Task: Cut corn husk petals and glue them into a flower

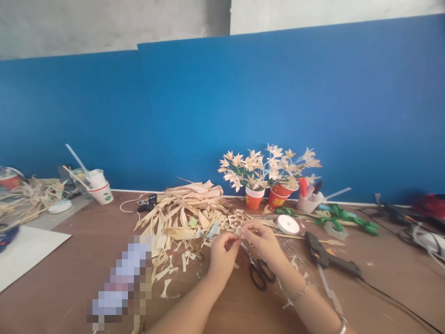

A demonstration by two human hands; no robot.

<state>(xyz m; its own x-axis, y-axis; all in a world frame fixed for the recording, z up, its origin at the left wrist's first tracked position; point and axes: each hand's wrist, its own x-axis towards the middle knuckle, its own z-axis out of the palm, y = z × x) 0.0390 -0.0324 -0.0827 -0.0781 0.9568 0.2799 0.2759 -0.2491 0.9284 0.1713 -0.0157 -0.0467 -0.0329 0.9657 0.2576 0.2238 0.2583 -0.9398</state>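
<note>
My left hand [224,253] and my right hand [259,239] meet over the middle of the table, fingertips pinched close together. Between them is something small and pale, too small to make out. Black-handled scissors [260,273] lie just below my right hand, blades pointing up toward the fingers. To the left of my hands spreads a heap of dried pale husks [181,213] with cut scraps. A white round spool [288,224] sits right of my right hand's fingers.
Pale flowers [274,167] stand in red cups [255,198] at the back. A black glue gun [328,260] with a cord lies at the right, near green tape [347,218]. White cup [102,192] back left; white sheet [28,250] far left. A blue partition [208,106] rises behind.
</note>
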